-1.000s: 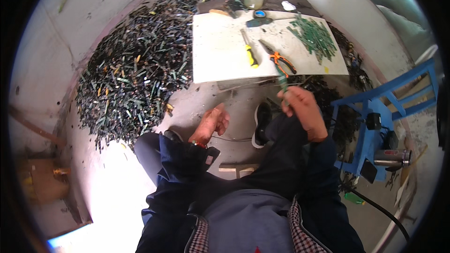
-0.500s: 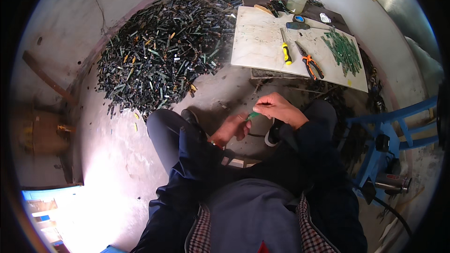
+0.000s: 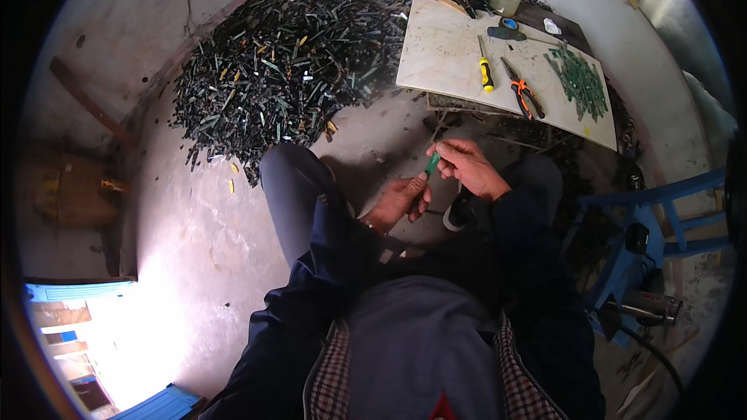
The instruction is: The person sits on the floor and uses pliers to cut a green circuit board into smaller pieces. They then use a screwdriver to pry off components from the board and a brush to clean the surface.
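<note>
Left hand [image 3: 400, 201] and right hand [image 3: 471, 169] are both clamped on the same slim, flat green strip [image 3: 432, 164], basically one per end, in front of the pale, flat rectangular worktop [image 3: 437, 50].

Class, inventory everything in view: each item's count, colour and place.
strip: one, green, between both hands
strip pile: one, green, board's right side
heap of strips: one, mostly dark, floor, upper left
board: one, pale, upper right
pliers: one, orange and black, on board
screwdriver: one, yellow and black, left of pliers
tool: one, dark, board's far edge
tape roll: one, blue inside, beside tool
cup: one, clear, beyond board
scrap: one, white, beyond board
chair: one, blue, right
flask: one, silver, by chair
sleeves: two, dark blue, below hands
left hand: one, bare, at strip
right hand: one, bare, at strip
</note>
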The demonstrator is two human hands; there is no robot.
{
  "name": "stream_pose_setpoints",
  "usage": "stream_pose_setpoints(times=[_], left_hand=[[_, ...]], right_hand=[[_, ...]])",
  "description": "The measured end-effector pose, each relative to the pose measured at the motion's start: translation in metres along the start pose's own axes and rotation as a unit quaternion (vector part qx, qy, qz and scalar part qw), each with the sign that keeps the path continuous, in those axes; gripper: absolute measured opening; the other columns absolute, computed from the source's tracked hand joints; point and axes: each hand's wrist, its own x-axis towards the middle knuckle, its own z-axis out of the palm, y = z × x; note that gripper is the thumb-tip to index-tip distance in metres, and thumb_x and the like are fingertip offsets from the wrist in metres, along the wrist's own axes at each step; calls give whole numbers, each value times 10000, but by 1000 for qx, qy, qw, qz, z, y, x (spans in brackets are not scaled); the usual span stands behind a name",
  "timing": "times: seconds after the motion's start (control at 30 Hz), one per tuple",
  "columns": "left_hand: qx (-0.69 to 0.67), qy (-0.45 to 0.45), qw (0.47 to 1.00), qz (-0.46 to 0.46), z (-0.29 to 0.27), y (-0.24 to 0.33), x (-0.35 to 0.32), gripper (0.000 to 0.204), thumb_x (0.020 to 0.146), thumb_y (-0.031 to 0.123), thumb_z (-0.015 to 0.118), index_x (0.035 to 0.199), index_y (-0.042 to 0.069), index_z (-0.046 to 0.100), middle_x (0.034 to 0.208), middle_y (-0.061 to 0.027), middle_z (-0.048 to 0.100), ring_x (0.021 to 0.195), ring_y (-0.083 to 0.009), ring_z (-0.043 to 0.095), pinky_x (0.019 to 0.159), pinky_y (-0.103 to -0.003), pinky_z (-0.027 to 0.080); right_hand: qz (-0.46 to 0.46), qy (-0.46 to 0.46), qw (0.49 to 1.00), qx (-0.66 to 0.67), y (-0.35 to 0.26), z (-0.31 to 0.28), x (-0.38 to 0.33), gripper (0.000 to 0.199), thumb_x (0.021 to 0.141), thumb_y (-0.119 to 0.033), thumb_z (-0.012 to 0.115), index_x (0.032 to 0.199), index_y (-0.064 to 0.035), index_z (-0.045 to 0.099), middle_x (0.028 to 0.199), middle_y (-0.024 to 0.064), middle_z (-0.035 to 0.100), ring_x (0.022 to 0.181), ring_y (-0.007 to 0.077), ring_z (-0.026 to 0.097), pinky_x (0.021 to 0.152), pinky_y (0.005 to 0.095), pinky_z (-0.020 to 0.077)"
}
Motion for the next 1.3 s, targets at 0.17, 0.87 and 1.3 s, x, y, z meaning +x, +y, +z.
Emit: stream_pose_setpoints(times=[0.17, 0.87, 1.3], left_hand=[[12, 6, 1000, 1, 7, 3, -4, 494, 1034, 479, 417, 848, 57, 594, 650, -39, 562, 483, -116, 490, 474, -254, 374], [7, 71, 996, 48, 3, -10, 3, 474, 1029, 454, 453, 822, 48, 583, 599, -37, 518, 449, -111, 443, 443, -263, 334], [22, 53, 997, 50, -1, -5, -4, 478, 1042, 450, 417, 819, 48, 550, 612, -39, 500, 468, -115, 440, 478, -271, 360]], right_hand=[[13, -4, 1000, 5, 7, 3, 0, 309, 1024, -292, 525, 1040, -17, 666, 746, -30, 542, 686, 54, 476, 643, 206, 416], [0, -12, 998, 68, 26, 2, 7, 213, 986, -159, 564, 1120, -14, 643, 878, 12, 616, 693, 74, 536, 655, 244, 475], [-362, 526, 579, -507, -32, -62, 27, 349, 830, -233, 724, 1120, -67, 622, 1185, 153, 590, 1097, 377, 530, 944, 477, 412]])
